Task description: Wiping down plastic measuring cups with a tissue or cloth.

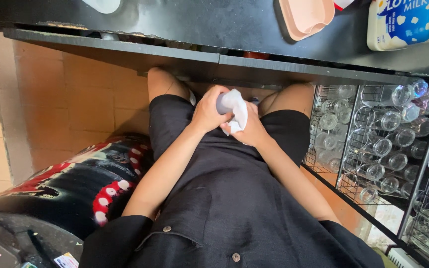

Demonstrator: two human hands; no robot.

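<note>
Head view, looking straight down the person's front. The left hand (pixel 207 110) is closed around a small pale, glass-like object (pixel 223 103), mostly hidden, so its exact kind cannot be told. The right hand (pixel 250 130) is closed on a white cloth (pixel 236 110), pressing it against the same object from the right. Both hands touch it and meet above the lap, over the black shorts (pixel 224 188); neither is clearly nearer. Its long axis appears to run roughly left to right between the hands, though the cloth hides most of it.

Just beyond the hands lies the near edge of the black table (pixel 214 59), carrying a pink tray (pixel 304 17) and a milk jug (pixel 405 22). To the right stands a wire rack of drinking glasses (pixel 378 144), close to the right forearm. A dark patterned barrel-like object (pixel 70 183) lies left; tiled floor (pixel 75 104) shows beyond it.
</note>
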